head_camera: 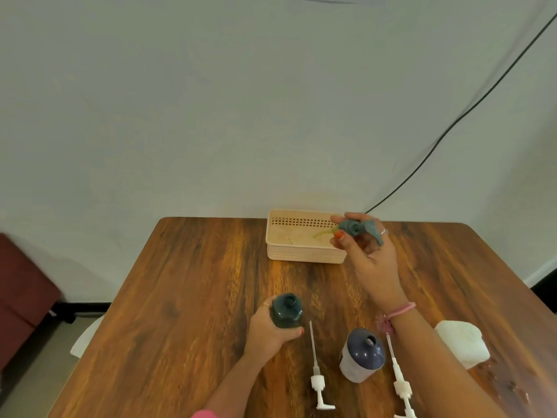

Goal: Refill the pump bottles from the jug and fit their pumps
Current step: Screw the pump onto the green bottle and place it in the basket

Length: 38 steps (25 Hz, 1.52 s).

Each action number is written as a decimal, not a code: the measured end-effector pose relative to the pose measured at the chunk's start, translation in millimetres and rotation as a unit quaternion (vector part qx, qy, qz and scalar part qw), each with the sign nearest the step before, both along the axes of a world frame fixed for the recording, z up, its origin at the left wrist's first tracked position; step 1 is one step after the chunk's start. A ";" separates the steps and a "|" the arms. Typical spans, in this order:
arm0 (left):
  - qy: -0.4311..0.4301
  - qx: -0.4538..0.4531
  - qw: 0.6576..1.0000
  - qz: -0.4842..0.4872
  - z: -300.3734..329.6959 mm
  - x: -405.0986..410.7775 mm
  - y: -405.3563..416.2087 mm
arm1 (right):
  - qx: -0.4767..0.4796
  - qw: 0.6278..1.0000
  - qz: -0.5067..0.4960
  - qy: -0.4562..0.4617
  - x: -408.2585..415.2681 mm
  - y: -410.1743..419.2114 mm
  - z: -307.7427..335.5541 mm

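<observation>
L hand (265, 327) wrapped rnd dark green bottle (287, 310), upright, table (180, 297) ctr | R hand (369, 251) pinching green pump (358, 229) at 1 o'clock, over basket (301, 254) | 2 white pumps (318, 381) lying at 5 o'clock, flanking blue-top bottle (361, 356)

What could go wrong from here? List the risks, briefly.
1. The right hand holds the teal pump out over the basket, its tube looking wet; it may drip onto the table on the way back.
2. The teal bottle, open and held only by the left hand, could tip.
3. The right forearm passes close above the open dark blue bottle and a white pump; lowering it could knock them.
</observation>
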<state>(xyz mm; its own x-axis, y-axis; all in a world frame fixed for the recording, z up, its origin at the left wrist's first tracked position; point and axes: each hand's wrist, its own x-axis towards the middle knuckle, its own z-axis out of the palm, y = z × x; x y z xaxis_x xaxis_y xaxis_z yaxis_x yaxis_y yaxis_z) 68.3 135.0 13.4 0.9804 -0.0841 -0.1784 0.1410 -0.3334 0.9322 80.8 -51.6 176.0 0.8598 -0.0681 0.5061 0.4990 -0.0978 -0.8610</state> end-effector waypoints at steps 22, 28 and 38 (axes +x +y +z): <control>-0.150 -0.121 0.979 0.059 193.0 52.2 -62.9 | -0.063 0.994 0.063 -0.068 44.6 -46.2 152.3; -0.178 -0.124 0.975 0.052 221.0 56.1 -74.7 | -0.154 0.984 0.090 -0.013 52.3 -48.0 160.9; -0.195 -0.110 0.973 0.057 247.3 59.9 -91.1 | -0.271 0.959 0.083 0.016 66.0 -57.7 172.2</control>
<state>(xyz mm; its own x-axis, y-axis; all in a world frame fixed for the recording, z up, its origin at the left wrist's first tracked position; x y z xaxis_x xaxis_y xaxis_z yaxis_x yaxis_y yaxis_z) 128.2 43.9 260.8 0.9749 0.0351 0.2197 -0.2140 -0.1217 0.9692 146.7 -109.3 348.2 0.8522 0.3363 0.4008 0.5199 -0.4571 -0.7217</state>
